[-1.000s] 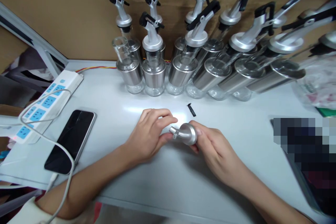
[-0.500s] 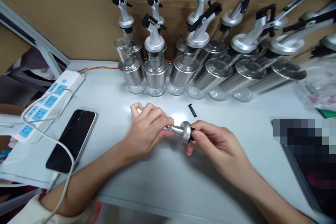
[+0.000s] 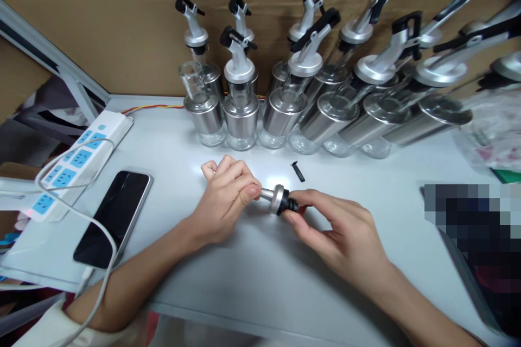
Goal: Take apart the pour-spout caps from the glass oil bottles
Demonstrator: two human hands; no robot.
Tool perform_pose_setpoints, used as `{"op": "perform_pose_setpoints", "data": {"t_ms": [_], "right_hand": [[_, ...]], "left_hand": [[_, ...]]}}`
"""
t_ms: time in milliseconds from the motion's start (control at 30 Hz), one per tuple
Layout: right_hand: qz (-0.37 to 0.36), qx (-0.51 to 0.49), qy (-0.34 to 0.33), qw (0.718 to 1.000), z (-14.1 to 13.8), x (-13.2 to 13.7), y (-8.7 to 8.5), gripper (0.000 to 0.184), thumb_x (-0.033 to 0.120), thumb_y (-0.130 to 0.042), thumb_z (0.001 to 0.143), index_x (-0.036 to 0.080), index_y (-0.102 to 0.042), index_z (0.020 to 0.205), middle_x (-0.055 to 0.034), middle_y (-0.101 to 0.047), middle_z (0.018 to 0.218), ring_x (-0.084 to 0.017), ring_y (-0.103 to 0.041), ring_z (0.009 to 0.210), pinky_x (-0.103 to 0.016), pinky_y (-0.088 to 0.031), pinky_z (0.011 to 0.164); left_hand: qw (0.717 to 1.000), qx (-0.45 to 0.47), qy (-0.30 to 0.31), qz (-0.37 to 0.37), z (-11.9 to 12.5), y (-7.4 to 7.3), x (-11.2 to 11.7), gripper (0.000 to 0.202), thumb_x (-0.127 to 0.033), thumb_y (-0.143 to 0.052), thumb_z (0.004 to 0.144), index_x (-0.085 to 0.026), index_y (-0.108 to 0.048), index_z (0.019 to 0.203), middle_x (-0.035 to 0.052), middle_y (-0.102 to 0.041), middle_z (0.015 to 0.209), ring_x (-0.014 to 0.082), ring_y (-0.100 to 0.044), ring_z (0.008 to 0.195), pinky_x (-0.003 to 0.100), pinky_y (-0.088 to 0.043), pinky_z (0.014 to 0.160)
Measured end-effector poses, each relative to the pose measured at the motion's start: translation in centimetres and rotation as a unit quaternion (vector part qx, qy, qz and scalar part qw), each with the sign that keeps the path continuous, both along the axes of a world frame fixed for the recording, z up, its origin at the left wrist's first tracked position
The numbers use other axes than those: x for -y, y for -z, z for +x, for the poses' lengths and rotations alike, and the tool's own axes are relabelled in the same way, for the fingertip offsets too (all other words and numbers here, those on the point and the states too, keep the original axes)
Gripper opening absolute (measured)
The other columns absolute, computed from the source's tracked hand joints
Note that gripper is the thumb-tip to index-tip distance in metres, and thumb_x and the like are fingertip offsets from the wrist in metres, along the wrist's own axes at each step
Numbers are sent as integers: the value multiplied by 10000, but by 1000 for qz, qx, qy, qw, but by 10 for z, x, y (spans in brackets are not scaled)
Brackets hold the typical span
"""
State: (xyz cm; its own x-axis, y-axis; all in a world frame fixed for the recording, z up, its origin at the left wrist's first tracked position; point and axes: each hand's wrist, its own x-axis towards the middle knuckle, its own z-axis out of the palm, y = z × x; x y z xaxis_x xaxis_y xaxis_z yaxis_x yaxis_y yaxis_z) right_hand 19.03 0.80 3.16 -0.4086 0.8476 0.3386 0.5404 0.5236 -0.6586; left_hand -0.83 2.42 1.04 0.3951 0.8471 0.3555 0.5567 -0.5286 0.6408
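Observation:
Over the table, a silver pourer spout [image 3: 277, 199] with a black ribbed stopper lies roughly level between my hands. My left hand [image 3: 228, 200] pinches its narrow metal end between thumb and fingers, hiding the tip. At the other end, the thumb and index finger of my right hand [image 3: 342, 227] close about the black stopper. A small black lever piece [image 3: 298, 171] rests on the table just beyond the spout. Behind it, one glass bottle with a steel sleeve [image 3: 204, 114] has a bare open neck.
Several sleeved bottles with silver and black pourer tops [image 3: 241, 119] line the back against a cardboard wall [image 3: 138, 27]. On the left lie a phone [image 3: 114, 219], a white power strip [image 3: 77, 165] and a looping white cable [image 3: 91, 222]. A dark, partly blurred object [image 3: 468, 282] sits at right.
The pourer spout has shifted slightly left and turned, showing more of its black stopper. My right fingers have moved back along the stopper, and my left thumb has come up over the narrow end.

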Motion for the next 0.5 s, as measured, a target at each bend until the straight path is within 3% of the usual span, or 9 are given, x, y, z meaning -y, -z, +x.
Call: {"op": "perform_pose_setpoints", "data": {"t_ms": [200,367,500], "right_hand": [[68,28,-21,997,3,-1,1,50,186,-547,883,189,-565,930,-20,-669,704,-130,-619,588,-233,-469,542],[80,52,-41,995,6,-1,3,58,166,-557,877,186,-551,931,-28,-659,734,-128,-613,620,-234,-480,579],[123,17,-40,991,11,-5,4,171,105,-565,849,205,-540,985,-40,-653,831,-152,-630,745,-257,-504,653]], "left_hand": [[998,32,3,-56,2,-1,3,451,-349,-245,1009,-179,-521,695,-2,-534,722,163,-425,750,372,-218,730],[990,54,17,-131,2,-2,1,502,-386,-234,1003,-176,-465,609,-13,-504,652,154,-429,701,356,-237,727],[980,72,-45,-178,-5,1,-8,496,-395,-231,992,-180,-402,580,-15,-467,628,153,-438,678,335,-275,735]]}}
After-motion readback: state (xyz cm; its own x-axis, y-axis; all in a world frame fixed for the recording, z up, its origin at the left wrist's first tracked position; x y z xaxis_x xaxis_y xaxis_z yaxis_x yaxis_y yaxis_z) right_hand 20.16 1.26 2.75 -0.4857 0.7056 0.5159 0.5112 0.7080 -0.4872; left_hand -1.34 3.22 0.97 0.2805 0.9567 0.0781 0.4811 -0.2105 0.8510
